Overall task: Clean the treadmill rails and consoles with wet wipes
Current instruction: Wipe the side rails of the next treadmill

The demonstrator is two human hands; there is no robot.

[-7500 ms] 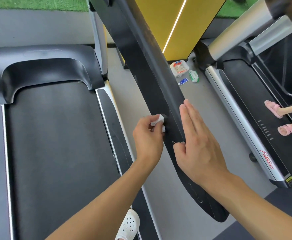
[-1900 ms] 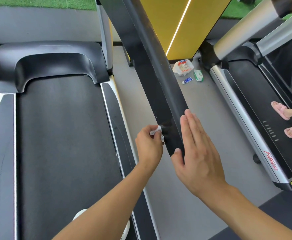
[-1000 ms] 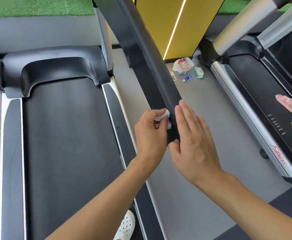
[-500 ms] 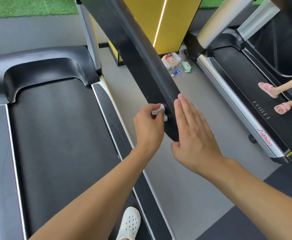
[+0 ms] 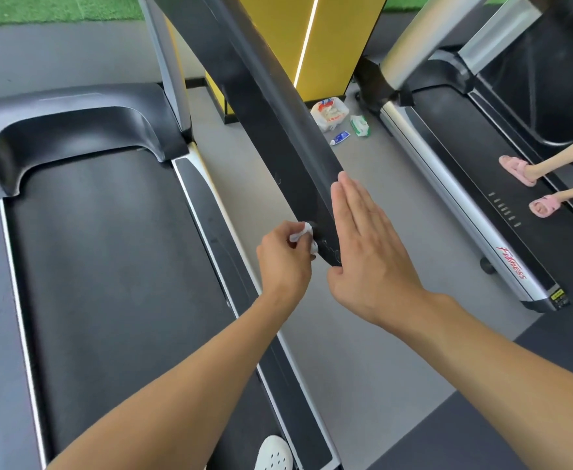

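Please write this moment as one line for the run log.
step: wiping | left hand pinches wet wipe on black rail end | right hand flat along rail

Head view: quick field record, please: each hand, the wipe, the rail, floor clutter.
Left hand: pinches crumpled white wet wipe against long black treadmill handrail, near its lower end
Right hand: open, fingers straight, flat alongside that rail's right side
Floor beyond: white plastic bag, green-and-white wipes pack, small blue-white tube
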